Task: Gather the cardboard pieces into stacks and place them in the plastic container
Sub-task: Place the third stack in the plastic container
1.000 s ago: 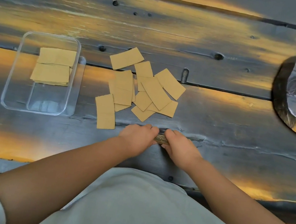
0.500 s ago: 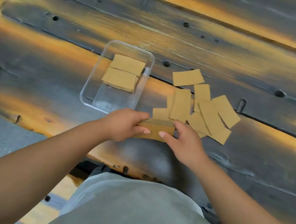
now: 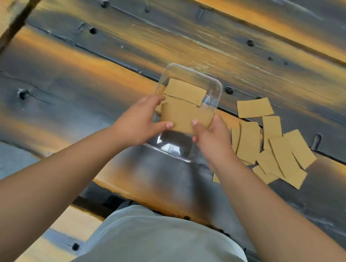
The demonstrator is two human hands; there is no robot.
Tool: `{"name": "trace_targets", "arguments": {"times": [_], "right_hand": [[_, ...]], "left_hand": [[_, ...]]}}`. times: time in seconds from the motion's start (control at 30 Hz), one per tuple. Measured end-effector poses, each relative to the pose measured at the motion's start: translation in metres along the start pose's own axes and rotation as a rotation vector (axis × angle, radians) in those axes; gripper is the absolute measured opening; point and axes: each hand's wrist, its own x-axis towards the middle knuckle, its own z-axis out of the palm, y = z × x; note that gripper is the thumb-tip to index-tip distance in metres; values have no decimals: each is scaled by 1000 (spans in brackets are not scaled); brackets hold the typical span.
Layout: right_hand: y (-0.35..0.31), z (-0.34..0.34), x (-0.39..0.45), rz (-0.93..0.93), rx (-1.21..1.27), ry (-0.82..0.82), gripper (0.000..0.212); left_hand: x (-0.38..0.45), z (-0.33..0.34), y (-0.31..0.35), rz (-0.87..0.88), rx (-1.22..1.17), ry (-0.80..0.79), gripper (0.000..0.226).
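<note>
Over container [image 3: 213,85], hand-held stack [image 3: 184,119]

You are wearing the one wide-angle camera on your head, and it is looking forward and steeply down, close over the wooden table [image 3: 267,62], taking in both forearms and your lap at the bottom edge.

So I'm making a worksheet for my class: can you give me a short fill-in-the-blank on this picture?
1. The held stack of cardboard is gripped by ____ hands, the left hand and the right hand.
2. The stack hangs over the clear plastic ____.
3. The loose cardboard pieces lie to the ____ of the container.
4. The wooden table is made of ____.

Missing: both; container; right; planks
</note>
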Motion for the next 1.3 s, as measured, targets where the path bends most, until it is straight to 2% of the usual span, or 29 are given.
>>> {"name": "trace_targets", "arguments": {"times": [0.1,0.2,0.37,0.43,0.57,0.7,0.9,1.03,1.17,1.3], "right_hand": [[-17,15,39,81,74,133,15],[-27,32,75,166,137,214,13],[-25,53,121,290,63,272,23],[-22,55,125,318,36,264,30],[-22,55,133,312,-38,293,44],[-23,50,133,251,-121,280,42],[-25,40,117,220,-110,193,47],[-19,37,104,162,-190,213,48],[-16,46,103,193,-91,192,49],[-18,50,109,238,-5,167,58]], "left_hand": [[23,-12,-6,82,112,47,74],[45,-15,-10,198,347,26,63],[72,-2,-6,474,691,-113,39],[75,8,-3,526,749,-182,40],[87,23,-1,496,811,-276,53],[92,28,-2,461,794,-311,57],[95,29,-4,453,826,-360,54],[97,28,-8,421,864,-384,58],[96,28,-8,408,855,-409,63],[95,29,-8,399,852,-410,62]]}}
